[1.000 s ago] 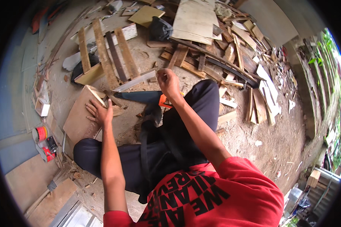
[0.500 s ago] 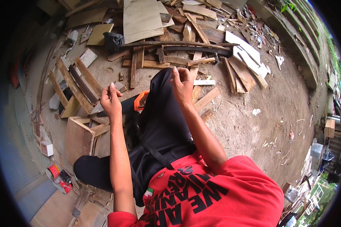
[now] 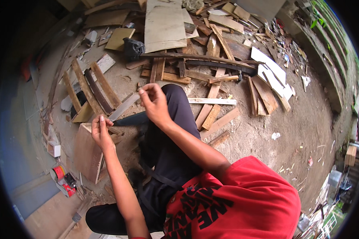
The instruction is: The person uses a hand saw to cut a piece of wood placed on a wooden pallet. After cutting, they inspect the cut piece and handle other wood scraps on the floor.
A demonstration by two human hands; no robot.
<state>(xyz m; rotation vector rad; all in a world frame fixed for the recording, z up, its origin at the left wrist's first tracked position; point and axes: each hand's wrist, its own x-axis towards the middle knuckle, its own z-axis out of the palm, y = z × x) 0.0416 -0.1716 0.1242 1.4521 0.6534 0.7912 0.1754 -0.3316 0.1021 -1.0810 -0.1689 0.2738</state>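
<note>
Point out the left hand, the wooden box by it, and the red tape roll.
left hand [image 3: 101, 132], head view, back of the hand.
wooden box [image 3: 87, 153], head view, its flat side panel.
red tape roll [image 3: 59, 172], head view, its outer rim.

Under the left hand [image 3: 101, 131] lies a flat brown plywood box [image 3: 87, 153], matt and rough at its edges. Beyond the right hand [image 3: 154, 102] are weathered, rough-sawn grey wooden planks [image 3: 211, 85] and a pale smooth plywood sheet [image 3: 163, 26]. Below the left hand sits a glossy red plastic tape roll [image 3: 59, 172] on dusty bare ground [image 3: 267, 139].
</note>
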